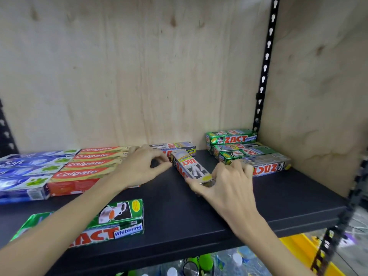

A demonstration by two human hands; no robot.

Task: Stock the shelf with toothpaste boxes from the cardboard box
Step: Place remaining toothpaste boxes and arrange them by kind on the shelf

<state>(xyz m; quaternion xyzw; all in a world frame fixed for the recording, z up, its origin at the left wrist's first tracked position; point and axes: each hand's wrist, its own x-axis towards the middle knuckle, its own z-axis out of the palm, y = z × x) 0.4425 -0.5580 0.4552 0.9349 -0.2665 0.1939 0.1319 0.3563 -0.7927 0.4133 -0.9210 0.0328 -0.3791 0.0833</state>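
Both hands work on one grey toothpaste box (pixel 192 168) lying askew near the middle of the black shelf (pixel 278 198). The left hand (pixel 141 166) pinches its far end, fingers curled and closed on the box corner; the right hand (pixel 229 182) grips the near end, thumb under the box edge and fingers spread over the top toward 2 o'clock. Judged from the angle, the box is being turned into line with the second grey box (pixel 175 147) behind it at 12 o'clock. Stocking appears well advanced but unfinished. Blue boxes (pixel 25 176) and red boxes (pixel 83 168) lie in tidy rows at 9 o'clock. Green boxes (pixel 237 145) are stacked at 2 o'clock, with another grey box (pixel 268 166) in front of them. One green whitening box (pixel 111 224) lies loose at the shelf's front edge, at 7 o'clock, partly under the left forearm, not yet grouped with its kind. The cardboard box is out of view, so the remaining stock cannot be told.
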